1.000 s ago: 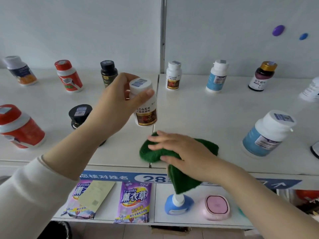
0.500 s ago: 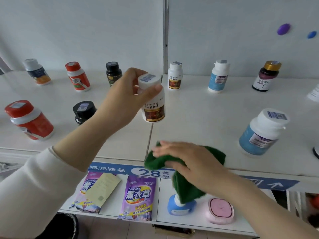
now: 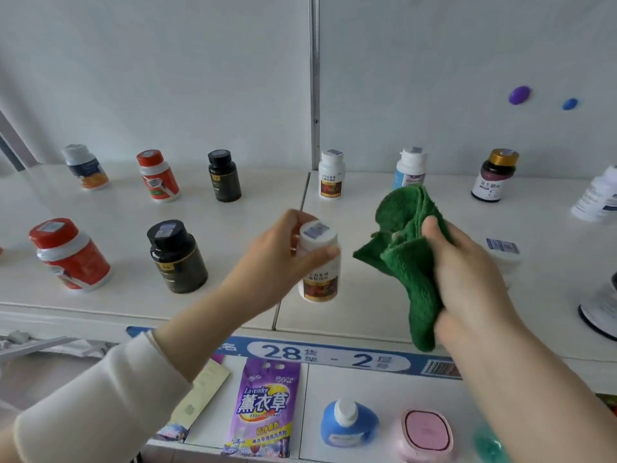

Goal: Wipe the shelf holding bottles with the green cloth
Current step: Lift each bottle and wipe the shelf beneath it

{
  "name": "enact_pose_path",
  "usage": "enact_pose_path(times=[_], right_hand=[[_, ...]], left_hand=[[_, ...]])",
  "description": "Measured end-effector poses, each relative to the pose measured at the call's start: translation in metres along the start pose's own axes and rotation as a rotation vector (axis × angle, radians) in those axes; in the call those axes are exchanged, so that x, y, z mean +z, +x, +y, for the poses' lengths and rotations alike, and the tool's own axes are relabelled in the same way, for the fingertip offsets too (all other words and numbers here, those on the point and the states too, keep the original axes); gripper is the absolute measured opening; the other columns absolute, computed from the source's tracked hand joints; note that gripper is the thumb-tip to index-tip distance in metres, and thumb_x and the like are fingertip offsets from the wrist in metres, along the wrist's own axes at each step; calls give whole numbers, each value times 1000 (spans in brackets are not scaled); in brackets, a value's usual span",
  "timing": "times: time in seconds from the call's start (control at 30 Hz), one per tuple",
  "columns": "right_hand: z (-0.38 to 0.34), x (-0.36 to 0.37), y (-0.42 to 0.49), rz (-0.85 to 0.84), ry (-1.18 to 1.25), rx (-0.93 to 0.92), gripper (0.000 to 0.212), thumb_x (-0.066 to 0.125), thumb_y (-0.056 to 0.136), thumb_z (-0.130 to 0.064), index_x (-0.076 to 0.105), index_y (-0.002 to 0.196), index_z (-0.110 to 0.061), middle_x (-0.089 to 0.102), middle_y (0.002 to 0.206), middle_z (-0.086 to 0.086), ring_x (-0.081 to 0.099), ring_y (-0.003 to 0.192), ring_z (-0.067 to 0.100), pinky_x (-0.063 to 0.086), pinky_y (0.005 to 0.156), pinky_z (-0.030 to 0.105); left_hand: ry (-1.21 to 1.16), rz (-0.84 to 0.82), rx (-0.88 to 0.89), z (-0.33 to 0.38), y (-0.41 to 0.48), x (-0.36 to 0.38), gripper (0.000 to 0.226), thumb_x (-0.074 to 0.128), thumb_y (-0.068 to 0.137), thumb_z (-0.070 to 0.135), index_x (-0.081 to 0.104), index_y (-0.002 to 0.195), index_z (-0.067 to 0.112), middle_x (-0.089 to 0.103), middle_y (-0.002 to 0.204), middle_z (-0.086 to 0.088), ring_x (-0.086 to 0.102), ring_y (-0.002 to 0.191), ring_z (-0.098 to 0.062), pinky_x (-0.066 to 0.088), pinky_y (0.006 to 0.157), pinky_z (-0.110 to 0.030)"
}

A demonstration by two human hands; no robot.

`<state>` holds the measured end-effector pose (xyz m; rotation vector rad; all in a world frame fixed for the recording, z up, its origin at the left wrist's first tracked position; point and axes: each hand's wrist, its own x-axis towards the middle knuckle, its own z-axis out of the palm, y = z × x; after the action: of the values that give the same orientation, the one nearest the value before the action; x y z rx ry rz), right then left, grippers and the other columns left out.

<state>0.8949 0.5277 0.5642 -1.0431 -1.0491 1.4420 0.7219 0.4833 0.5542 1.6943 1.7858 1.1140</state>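
While my left hand (image 3: 273, 259) clamps white bottle (image 3: 320, 264) by cap above shelf (image 3: 233, 228), my right hand (image 3: 467, 272) at 3 o'clock fists bunched green cloth (image 3: 405, 248), lifted clear.

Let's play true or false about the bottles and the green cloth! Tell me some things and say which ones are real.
1. The right hand holds the green cloth. True.
2. The cloth is pressed flat on the shelf. False: it is bunched in the hand and lifted off the shelf.
3. The left hand grips a white bottle by its top. True.
4. The big black bottle lies on its side. False: it stands upright.
5. The purple lavender bag sits on the lower shelf. True.
6. The gold-capped bottle stands at the far left. False: it stands at the back right.
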Motion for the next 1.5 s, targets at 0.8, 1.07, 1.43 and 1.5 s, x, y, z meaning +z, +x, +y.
enact_pose_path(times=[0.8, 1.07, 1.43, 1.5], right_hand=[[45, 71, 142, 281, -983, -134, 37, 40, 96, -23, 47, 132, -14, 55, 130, 8, 51, 118, 25, 39, 98, 32], [70, 82, 198, 207, -1255, -280, 40, 35, 98, -26, 42, 136, -13, 48, 139, 9, 43, 129, 24, 36, 104, 35], [70, 120, 273, 1, -1462, -254, 43, 31, 97, -33, 43, 131, -11, 40, 134, 13, 37, 124, 30, 28, 104, 36], [72, 124, 260, -149, -1444, -312, 44, 30, 97, -34, 40, 135, -16, 38, 140, 8, 32, 130, 25, 24, 109, 36]], left_hand=[[578, -396, 237, -25, 229, -35, 56, 60, 84, 39, 40, 133, 22, 48, 132, -7, 49, 104, -16, 37, 87, -25], [402, -300, 189, -38, 251, -58, 33, 58, 87, 30, 51, 119, 23, 56, 118, 0, 54, 97, -17, 46, 67, -20], [428, -55, 205, -27, 236, -128, 30, 57, 86, 37, 52, 115, 31, 55, 108, 12, 59, 91, -15, 40, 63, -19], [415, -55, 191, -29, 232, -127, 30, 57, 86, 36, 52, 115, 31, 55, 108, 12, 59, 92, -16, 42, 67, -22]])
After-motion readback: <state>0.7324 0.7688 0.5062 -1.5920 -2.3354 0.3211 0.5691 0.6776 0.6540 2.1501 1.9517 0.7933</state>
